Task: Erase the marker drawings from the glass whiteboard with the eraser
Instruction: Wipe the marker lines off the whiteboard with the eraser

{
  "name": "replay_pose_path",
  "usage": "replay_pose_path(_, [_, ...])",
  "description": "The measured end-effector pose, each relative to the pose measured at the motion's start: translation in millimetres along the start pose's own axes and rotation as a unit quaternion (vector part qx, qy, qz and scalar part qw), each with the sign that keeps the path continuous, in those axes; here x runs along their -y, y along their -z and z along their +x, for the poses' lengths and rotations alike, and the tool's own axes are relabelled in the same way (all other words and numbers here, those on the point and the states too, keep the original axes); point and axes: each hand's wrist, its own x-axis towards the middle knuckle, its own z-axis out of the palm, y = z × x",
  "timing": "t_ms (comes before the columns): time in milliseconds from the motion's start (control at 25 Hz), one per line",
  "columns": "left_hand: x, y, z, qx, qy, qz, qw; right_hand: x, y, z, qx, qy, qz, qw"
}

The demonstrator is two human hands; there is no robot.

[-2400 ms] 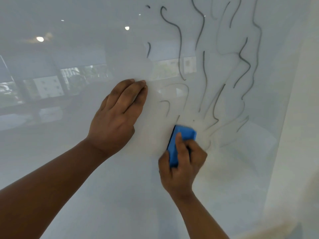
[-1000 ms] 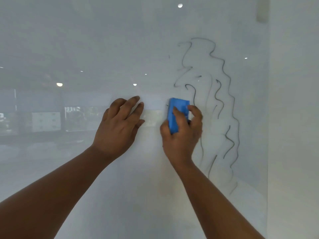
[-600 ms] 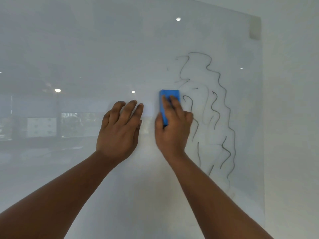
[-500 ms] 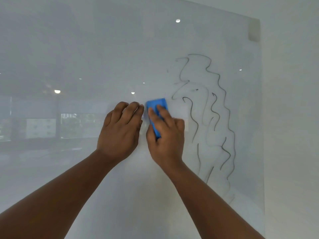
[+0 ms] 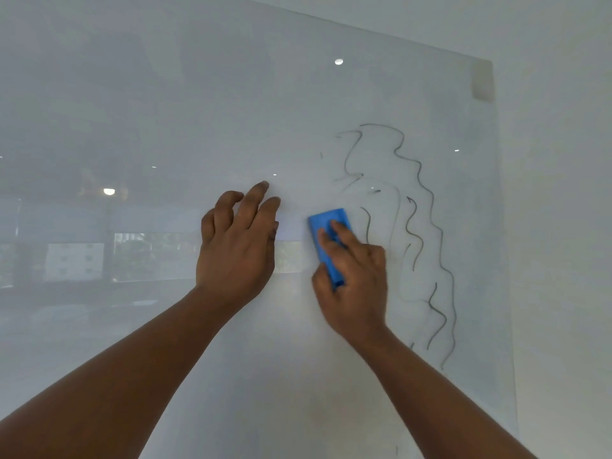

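Right hand clamped on the eraser, long axis near upright, flat on the board, the lines just to its right; left hand rests open, farther off.

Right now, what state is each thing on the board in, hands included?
Whiteboard: wiped on the left, marked on the right.
Marker lines: many not yet erased.
Eraser: held against the glass.
Right hand: grips the eraser.
Left hand: rests on the glass, holding nothing.
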Motion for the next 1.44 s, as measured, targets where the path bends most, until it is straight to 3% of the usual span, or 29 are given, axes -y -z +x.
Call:
replay_pose_path(120, [2, -5, 2, -0.001, -0.014, 0.017, 1.0, -15, 2, 55, -0.072, -0.167, 0.029, 0.983])
replay_pose_path(160, [2, -7, 4, -0.001, -0.017, 0.019, 1.0, -6, -3, 73, -0.078, -0.179, 0.038, 0.98])
replay_pose_path(320, [4, -6, 23, -0.025, -0.06, 0.013, 0.998, 16, -20, 63, -0.017, 0.032, 0.022, 0.999])
replay_pose_path(360, [5, -5, 32, -0.029, -0.074, 0.008, 0.997, 6, -14, 64, -0.017, 0.042, 0.028, 0.999])
replay_pose_path(520, [1, -6, 49, -0.007, -0.047, 0.027, 0.999, -20, 2, 140, -0.085, -0.146, 0.0, 0.986])
replay_pose_path(560, [-2, -8, 50, -0.008, -0.036, 0.032, 0.999, -12, -2, 155, -0.08, -0.139, -0.009, 0.987])
replay_pose_path(720, [-6, -11, 66, -0.022, -0.029, 0.03, 0.999, -4, -14, 128, -0.039, 0.052, -0.001, 0.998])
replay_pose_path(760, [-7, -13, 72, -0.024, -0.028, 0.03, 0.999, -16, -7, 129, -0.048, 0.038, 0.011, 0.998])
replay_pose_path(880, [-12, -16, 85, -0.023, 0.006, 0.016, 1.0, -22, 0, 160, -0.086, -0.125, 0.027, 0.988])
replay_pose_path(920, [-14, -18, 86, -0.019, 0.015, 0.015, 1.0, -11, -4, 164, -0.078, -0.103, 0.018, 0.991])
replay_pose_path(1040, [-13, -19, 84, -0.019, 0.031, 0.023, 0.999, -5, -12, 141, -0.011, 0.093, 0.01, 0.996])
replay_pose_path(1080, [-12, -18, 83, -0.02, 0.034, 0.028, 0.999, -19, -4, 141, -0.011, 0.103, 0.013, 0.995])
replay_pose_path(1200, [-14, -17, 82, -0.011, 0.031, 0.052, 0.998, -46, 14, 167, -0.082, -0.11, 0.037, 0.99])
replay_pose_path(1240, [-16, -17, 83, -0.007, 0.027, 0.06, 0.998, -40, 10, 169, -0.088, -0.137, 0.034, 0.986])
replay_pose_path(1360, [-16, -16, 85, 0.003, 0.023, 0.06, 0.998, -30, -3, 149, -0.041, 0.016, 0.007, 0.999])
replay_pose_path(1400, [-17, -16, 86, 0.003, 0.024, 0.054, 0.998, -41, 2, 149, -0.033, 0.029, 0.015, 0.999])
replay_pose_path(1440, [-19, -17, 87, 0.005, 0.022, 0.044, 0.999, -55, 9, 156, -0.053, -0.02, 0.025, 0.998])
